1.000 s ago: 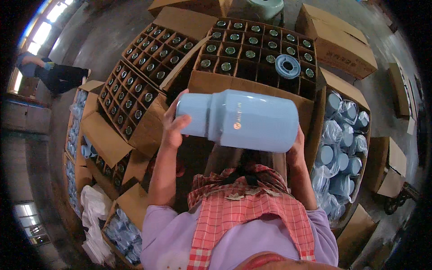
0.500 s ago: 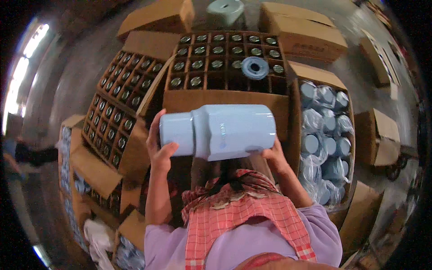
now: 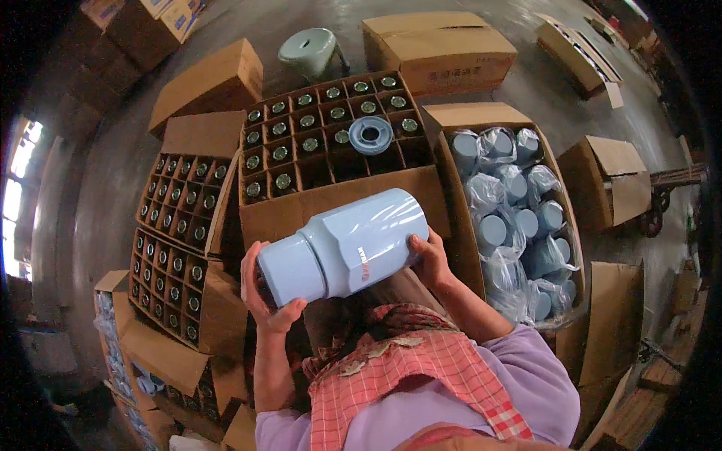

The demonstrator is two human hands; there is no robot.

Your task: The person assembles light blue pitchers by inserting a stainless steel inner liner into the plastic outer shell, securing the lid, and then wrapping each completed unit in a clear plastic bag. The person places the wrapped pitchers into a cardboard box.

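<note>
A glossy light-blue thermos flask (image 3: 368, 240) lies sideways between my two hands, its right end tilted away from me. My left hand (image 3: 267, 293) wraps round the narrower, cup-like left end, with the thumb on the near side. The wide right end rests in my right hand (image 3: 429, 259), thumb pressed on the wall. Just beyond the flask stands an open divided carton (image 3: 331, 188) with silvery-topped glass pieces in many of its cells. A light-blue ring-shaped part (image 3: 371, 136) sits on the dividers there.
On the right an open carton (image 3: 444, 180) holds several light-blue pieces, many in clear plastic bags. More divided cartons (image 3: 226, 301) stand at the left. A pale green stool (image 3: 308, 51) and a closed carton (image 3: 440, 56) are farther back on the floor.
The flask has gone from nearly level to tilted, its left end now closer to me. Both hands still hold its ends. The whole view has shifted, showing more of the floor behind.
</note>
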